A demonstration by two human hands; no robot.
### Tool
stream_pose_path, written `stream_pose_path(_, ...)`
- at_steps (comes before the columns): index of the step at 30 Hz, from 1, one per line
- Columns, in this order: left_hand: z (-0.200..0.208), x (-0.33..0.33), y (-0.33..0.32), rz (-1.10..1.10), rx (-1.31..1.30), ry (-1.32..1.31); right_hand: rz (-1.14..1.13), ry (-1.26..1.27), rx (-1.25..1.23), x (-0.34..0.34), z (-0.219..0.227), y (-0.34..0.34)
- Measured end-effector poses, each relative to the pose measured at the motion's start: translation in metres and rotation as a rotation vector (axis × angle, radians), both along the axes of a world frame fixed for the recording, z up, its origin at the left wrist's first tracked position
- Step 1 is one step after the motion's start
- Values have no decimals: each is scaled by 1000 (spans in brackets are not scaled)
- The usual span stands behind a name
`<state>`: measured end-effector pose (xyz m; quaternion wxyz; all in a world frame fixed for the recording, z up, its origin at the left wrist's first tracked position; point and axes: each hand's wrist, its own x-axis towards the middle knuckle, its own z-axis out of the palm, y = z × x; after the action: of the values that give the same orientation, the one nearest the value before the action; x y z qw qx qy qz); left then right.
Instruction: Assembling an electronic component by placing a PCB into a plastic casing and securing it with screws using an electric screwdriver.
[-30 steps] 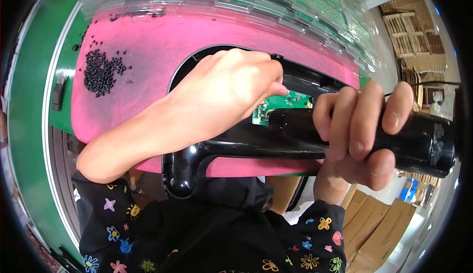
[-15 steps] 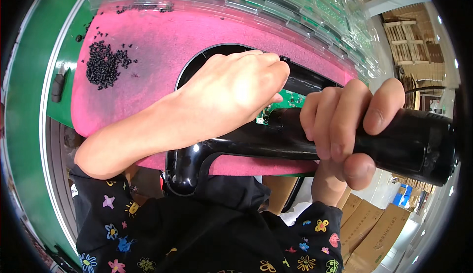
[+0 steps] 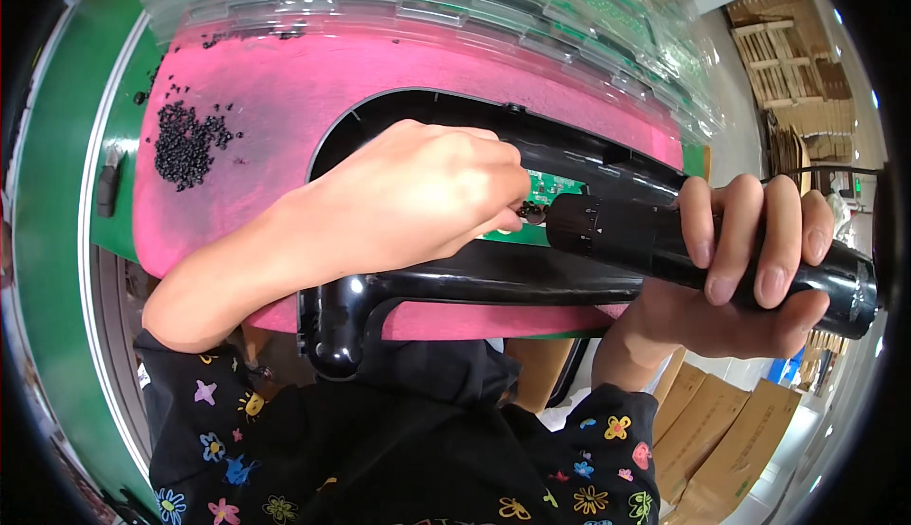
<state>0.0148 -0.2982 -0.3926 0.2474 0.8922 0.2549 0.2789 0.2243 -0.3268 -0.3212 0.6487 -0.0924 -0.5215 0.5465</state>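
My right hand point(image 3: 750, 250) is wrapped round a black electric screwdriver point(image 3: 617, 231), which lies nearly level with its tip pointing left. My left hand point(image 3: 427, 188) is closed, its fingertips pinching small black screws point(image 3: 533, 212) right at the screwdriver's tip; how many it holds is hidden. Beneath both hands lies a large black plastic housing point(image 3: 493, 283), with a rounded left end and a leg toward me. A green circuit board point(image 3: 555, 186) shows inside it, partly covered by my left hand and the screwdriver.
The housing rests on a pink mat point(image 3: 266, 70). A pile of small black screws point(image 3: 187, 146) lies on the mat's left. Clear plastic trays point(image 3: 427, 3) with green boards stand along the back. A dark-handled tool point(image 3: 107, 186) lies far left; cardboard boxes point(image 3: 731, 440) stand lower right.
The screwdriver has drawn back to the right and tilted, so its tip and the screws now show. My left hand has moved slightly left and down, and the housing sits a little further left.
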Motion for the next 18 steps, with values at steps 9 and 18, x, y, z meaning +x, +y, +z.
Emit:
stream_pose_path(9,4,1,4,-84,-180,-144,101,156,54,7,0,-2)
stream_pose_path(18,11,3,2,-4,-174,-154,131,-51,59,32,6,4)
